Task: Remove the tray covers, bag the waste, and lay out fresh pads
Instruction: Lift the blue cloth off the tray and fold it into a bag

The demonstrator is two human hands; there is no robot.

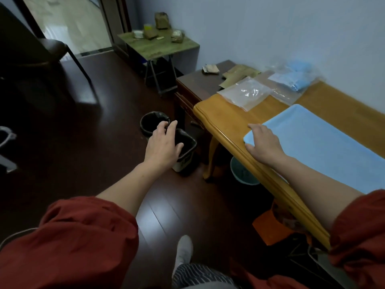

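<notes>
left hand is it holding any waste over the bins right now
No, the left hand is spread open with nothing in it, above the rectangular bin on the floor.

Dim, soft view; daylight enters by the doorway [68, 24] far beyond the fingers [172, 130] of the left hand [162, 147]; edges bow.

Pale blue pad [325, 140], rust-red sleeves [83, 236]

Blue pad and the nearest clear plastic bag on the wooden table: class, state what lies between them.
Nothing but bare tabletop: the head view shows a strip of yellow wood separating the blue pad from the clear bag.
</notes>
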